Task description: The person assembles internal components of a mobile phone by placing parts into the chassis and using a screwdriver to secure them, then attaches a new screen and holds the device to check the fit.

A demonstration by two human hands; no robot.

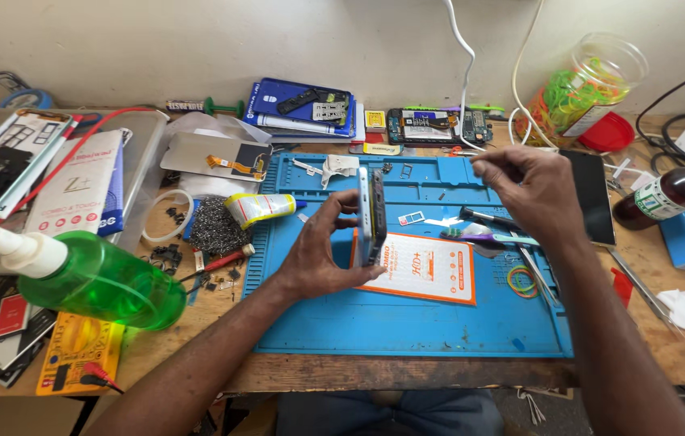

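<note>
Nearest the camera, the person's forearms reached over the edge of a wooden bench onto a blue work mat [407, 323]. The left hand [322, 258] gripped a phone [371, 216] stood on its edge, thumb on the near side and fingers curled around the far side, so that the thin side of the phone faced the camera. The phone's lower end rested on or just above an orange and white flat packet [427, 270] lying on the mat. The right hand [532, 190] hovered above the mat to the right of the phone, its fingertips pinched together; whether they held anything small could not be told.

Beneath the right hand lay a screwdriver [483, 216], a pair of tweezers [538, 274] and some rubber bands [522, 281]. To the left of the mat sat a tipped green spray bottle [96, 278], a yellow tube of glue [260, 208] and a red-handled tool [225, 260].

Farther back, near the wall, lay a blue box with parts on it [302, 109], an opened phone showing its circuit board [439, 127], and a clear jar of coloured rubber bands [588, 89] beside its red lid [605, 132]. A brown bottle [669, 194] lay at the far right.
</note>
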